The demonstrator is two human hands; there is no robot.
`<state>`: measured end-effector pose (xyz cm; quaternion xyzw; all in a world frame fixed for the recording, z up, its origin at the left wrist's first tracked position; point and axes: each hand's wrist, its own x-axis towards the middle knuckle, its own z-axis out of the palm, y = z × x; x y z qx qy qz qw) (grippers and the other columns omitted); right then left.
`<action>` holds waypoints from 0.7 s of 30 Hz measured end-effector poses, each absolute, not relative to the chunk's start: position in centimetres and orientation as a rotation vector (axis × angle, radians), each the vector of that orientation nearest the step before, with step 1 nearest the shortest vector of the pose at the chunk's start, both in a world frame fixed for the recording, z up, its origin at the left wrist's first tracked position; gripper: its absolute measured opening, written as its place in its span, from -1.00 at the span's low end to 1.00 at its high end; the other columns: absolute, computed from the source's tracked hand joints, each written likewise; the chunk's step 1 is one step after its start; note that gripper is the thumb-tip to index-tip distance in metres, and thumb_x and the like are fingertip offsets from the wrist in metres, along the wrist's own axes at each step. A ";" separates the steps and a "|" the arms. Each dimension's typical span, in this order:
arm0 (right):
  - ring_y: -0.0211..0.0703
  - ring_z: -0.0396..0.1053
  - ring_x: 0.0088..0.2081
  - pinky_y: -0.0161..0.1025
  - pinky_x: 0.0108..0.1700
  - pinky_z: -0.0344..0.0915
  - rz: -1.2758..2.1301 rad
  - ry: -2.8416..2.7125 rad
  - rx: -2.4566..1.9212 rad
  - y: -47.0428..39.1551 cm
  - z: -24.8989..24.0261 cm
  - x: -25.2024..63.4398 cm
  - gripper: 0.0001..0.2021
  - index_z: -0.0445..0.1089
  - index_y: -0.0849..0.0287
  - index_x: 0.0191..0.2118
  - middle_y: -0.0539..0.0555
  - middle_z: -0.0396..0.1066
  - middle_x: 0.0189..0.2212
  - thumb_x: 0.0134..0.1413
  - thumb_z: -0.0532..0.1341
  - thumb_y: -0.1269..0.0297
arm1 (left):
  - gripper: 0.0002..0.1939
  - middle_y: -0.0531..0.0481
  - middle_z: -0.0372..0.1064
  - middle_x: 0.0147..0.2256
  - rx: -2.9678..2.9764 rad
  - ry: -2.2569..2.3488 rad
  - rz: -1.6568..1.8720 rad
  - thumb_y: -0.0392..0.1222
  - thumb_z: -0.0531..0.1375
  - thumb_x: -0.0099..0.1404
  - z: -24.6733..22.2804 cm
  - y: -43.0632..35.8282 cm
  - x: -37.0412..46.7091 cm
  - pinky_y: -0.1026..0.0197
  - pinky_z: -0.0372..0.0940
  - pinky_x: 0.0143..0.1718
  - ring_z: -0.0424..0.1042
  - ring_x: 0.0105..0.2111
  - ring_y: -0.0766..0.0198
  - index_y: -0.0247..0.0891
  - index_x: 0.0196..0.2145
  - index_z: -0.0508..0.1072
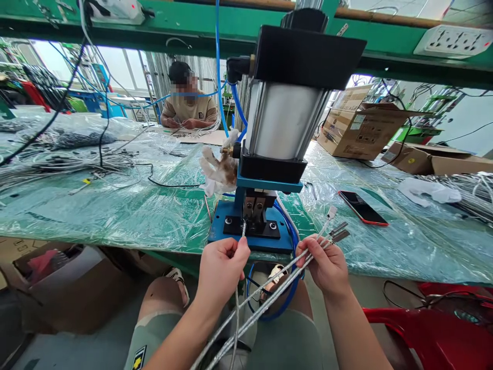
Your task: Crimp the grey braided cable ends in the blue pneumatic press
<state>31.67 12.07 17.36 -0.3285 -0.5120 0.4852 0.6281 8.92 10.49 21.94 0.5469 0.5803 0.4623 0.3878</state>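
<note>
My left hand (pixel 225 264) pinches a thin braided cable (pixel 244 229) just in front of the press, and the cable's end reaches the metal jaws (pixel 254 206). Several silvery braided cables (pixel 269 294) run up from my lap into my right hand (pixel 323 262), whose fingers are closed round them. Their flat metal ends (pixel 339 234) and one white connector (pixel 331 211) stick out past my right fingers. The press (pixel 279 121) stands on a blue base (pixel 217 226) near the table's front edge.
A phone (pixel 362 208) lies to the right of the press. Cable bundles (pixel 77 167) cover the left side. Cardboard boxes (pixel 356 126) stand at the back right. Across the table sits a person (pixel 188 105). A red chair (pixel 435 329) is at the lower right.
</note>
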 end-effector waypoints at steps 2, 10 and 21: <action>-0.31 0.44 -0.59 -0.44 -0.54 0.34 1.114 -1.174 -0.758 12.1 17.2 31.7 -0.80 0.51 0.17 -0.33 0.03 0.48 -0.59 0.22 0.22 0.19 | -0.51 0.12 0.12 -0.82 1.384 1.499 1.174 0.06 0.09 0.27 21.9 10.4 8.9 0.31 0.01 -0.65 0.12 -0.76 0.39 -0.21 -0.72 0.23; -0.28 0.43 -0.60 -0.41 -0.55 0.34 1.123 -1.146 -0.775 12.1 17.2 31.7 -0.80 0.50 0.19 -0.33 0.03 0.47 -0.60 0.20 0.24 0.17 | -0.51 0.11 0.13 -0.82 1.386 1.478 1.190 0.07 0.09 0.27 21.8 10.5 9.0 0.31 0.02 -0.66 0.13 -0.77 0.38 -0.21 -0.73 0.24; -0.31 0.41 -0.60 -0.41 -0.56 0.35 1.120 -1.142 -0.782 12.1 17.4 31.6 -0.80 0.51 0.19 -0.35 0.03 0.47 -0.57 0.18 0.26 0.18 | -0.51 0.10 0.15 -0.81 1.395 1.438 1.212 0.08 0.09 0.29 21.7 10.3 8.8 0.29 0.03 -0.63 0.13 -0.74 0.37 -0.22 -0.70 0.31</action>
